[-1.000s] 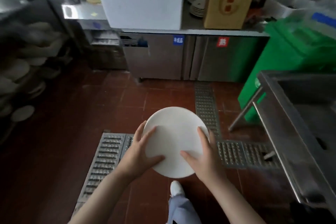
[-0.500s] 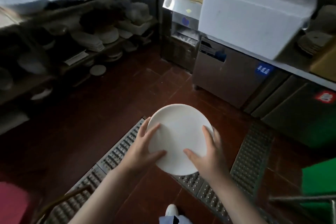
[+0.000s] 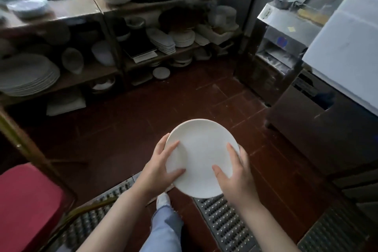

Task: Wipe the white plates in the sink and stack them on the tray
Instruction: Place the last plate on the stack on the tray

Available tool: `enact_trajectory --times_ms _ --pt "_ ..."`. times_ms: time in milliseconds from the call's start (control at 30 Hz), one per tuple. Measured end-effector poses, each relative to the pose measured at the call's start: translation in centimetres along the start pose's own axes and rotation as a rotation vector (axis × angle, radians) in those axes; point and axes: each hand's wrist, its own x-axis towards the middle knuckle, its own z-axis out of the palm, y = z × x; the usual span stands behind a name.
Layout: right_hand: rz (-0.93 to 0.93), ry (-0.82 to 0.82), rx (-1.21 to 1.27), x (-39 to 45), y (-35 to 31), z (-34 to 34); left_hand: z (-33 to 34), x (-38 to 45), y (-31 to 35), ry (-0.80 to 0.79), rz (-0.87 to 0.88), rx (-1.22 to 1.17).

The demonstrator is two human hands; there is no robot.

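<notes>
I carry a round white plate at waist height over the dark red tiled floor. My left hand grips its left rim, thumb and forefinger lying on the top face. My right hand grips the right rim the same way, the other fingers curled under the plate. The plate is tilted slightly toward me and nothing lies on it. Neither the sink nor a tray is in view.
Wooden shelves full of bowls and stacked plates fill the left and back. A steel cabinet with a white box on top stands at the right. A red-cushioned chair is at the lower left. Metal drain grates cross the floor by my shoe.
My view has swung left, away from the sink and green bin, toward the crockery shelves. Both hands keep the same hold on the plate.
</notes>
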Motion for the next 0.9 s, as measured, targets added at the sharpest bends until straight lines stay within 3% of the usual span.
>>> enact_trajectory --times_ms 467,900 --pt "-0.096 -0.098 0.034 20.3 -12.9 10.2 -16.5 13.9 -8.0 0.106 -0.138 -0.011" --pt "-0.263 -0.22 0.025 34.9 -21.2 17.6 -26.4 22.3 -14.0 0.269 -0.208 -0.009"
